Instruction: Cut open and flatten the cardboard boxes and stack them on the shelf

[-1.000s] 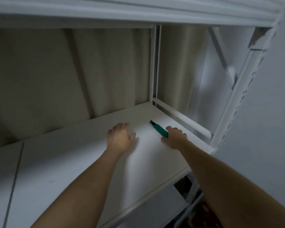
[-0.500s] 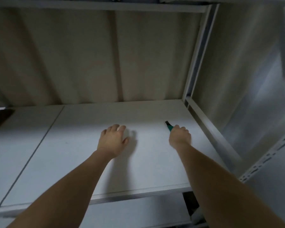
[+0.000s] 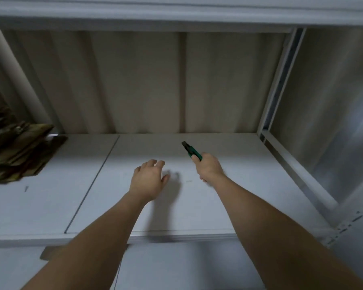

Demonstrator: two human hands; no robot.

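My right hand (image 3: 209, 168) grips a green utility knife (image 3: 191, 150) with a dark tip that points up and to the left, raised over the white shelf (image 3: 228, 197). My left hand (image 3: 148, 181) hovers with relaxed fingers just above the shelf board, left of the knife, and holds nothing. A pile of flattened brown cardboard (image 3: 15, 151) lies on the shelf at the far left.
A white metal upright (image 3: 279, 80) and a side rail (image 3: 298, 168) bound the shelf on the right. Another shelf board (image 3: 176, 9) runs overhead. A lower shelf (image 3: 176, 268) shows beneath my arms. A pale corrugated wall stands behind.
The view has swung left, bringing the cardboard pile into sight. My right hand has lifted the knife off the shelf board. My left hand has stayed over the shelf beside it.
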